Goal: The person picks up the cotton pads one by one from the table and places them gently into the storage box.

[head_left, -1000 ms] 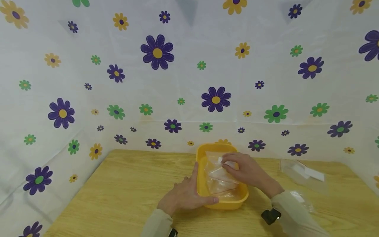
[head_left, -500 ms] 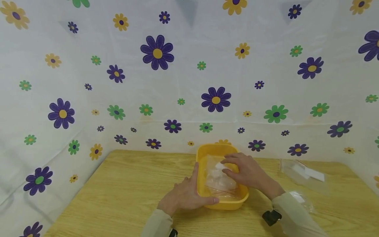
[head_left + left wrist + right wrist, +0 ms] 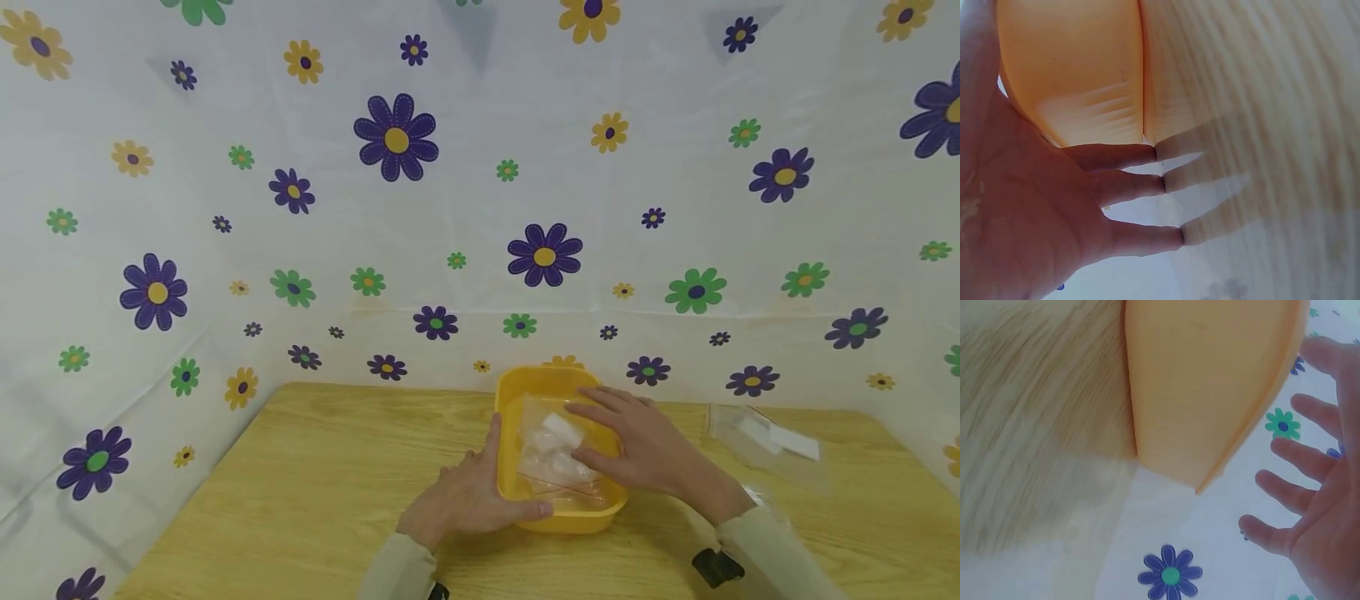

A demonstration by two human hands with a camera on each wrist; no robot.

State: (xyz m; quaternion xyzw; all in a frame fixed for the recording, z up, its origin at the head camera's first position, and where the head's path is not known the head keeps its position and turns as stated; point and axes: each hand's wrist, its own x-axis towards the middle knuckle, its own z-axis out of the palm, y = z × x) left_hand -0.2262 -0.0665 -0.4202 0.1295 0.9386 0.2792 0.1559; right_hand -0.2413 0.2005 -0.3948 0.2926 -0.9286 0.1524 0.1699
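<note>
Head view: yellow tray [image 3: 576, 522] on table [image 3: 337, 467], before flowered cloth [image 3: 450, 208]; clear bags [image 3: 547, 467] inside, white patch [image 3: 564, 428] on top. Left hand [image 3: 472, 497] along tray's left side, thumb across near rim. Right hand [image 3: 641, 437] above right rim, fingers apart. Farther right, side bag [image 3: 787, 468] on table. Left wrist view: fingers straight, three tips touching table beside tray. Right wrist view: fingers spread wide beside tray.

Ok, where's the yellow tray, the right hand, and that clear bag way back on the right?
Yellow tray [image 3: 577, 523], head view: its near outer wall.
Right hand [image 3: 641, 446], head view: back of the hand.
Clear bag [image 3: 771, 447], head view: its middle.
</note>
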